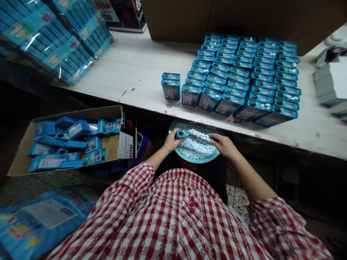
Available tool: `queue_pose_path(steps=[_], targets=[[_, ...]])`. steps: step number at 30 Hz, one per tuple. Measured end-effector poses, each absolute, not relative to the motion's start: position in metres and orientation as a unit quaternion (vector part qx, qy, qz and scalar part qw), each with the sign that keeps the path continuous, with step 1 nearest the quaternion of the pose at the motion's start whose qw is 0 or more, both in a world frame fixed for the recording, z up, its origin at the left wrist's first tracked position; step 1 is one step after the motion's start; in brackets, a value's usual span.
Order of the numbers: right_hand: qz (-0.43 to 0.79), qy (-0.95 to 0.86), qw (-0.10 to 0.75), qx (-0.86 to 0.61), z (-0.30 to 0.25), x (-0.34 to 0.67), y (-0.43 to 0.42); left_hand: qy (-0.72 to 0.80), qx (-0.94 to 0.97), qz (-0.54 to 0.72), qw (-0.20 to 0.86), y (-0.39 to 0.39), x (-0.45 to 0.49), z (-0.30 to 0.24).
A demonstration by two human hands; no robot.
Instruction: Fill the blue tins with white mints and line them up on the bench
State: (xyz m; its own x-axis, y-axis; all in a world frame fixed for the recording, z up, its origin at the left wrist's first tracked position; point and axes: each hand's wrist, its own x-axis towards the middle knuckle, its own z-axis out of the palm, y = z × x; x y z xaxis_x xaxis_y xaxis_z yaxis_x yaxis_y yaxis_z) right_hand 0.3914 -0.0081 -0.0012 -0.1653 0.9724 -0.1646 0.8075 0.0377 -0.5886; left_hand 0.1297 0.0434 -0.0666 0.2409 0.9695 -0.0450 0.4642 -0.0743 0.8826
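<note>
White table top [141, 68] lies ahead of me. My left hand [173, 141] grips a small flat blue box [182, 134] over a round green bowl [195, 160] of tiny white pellets [196, 146]. My right hand [223, 145] is at a line of pellets; I can't tell if it holds anything. Just past the bowl is the table's front edge. White top shows between rows of standing blue boxes [234, 91] and shiny wrapped blue packs [51, 39]. Their words are too blurry to read.

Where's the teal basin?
Head view, just right of centre: the teal basin is by the front edge of the white table, between the left hand and right hand.
</note>
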Motion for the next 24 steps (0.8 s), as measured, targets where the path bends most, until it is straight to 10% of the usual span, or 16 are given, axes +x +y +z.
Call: queue_pose_path(steps=[10, 24], targets=[[0.130, -0.775, -0.156, -0.599, 0.078, 0.331, 0.009, 0.494, 0.720, 0.287, 0.393, 0.044, 0.143, -0.074], [0.109, -0.734, -0.138, -0.656, 0.039, 0.396, -0.020, 0.467, 0.690, 0.359, 0.420, 0.043, 0.123, -0.073]])
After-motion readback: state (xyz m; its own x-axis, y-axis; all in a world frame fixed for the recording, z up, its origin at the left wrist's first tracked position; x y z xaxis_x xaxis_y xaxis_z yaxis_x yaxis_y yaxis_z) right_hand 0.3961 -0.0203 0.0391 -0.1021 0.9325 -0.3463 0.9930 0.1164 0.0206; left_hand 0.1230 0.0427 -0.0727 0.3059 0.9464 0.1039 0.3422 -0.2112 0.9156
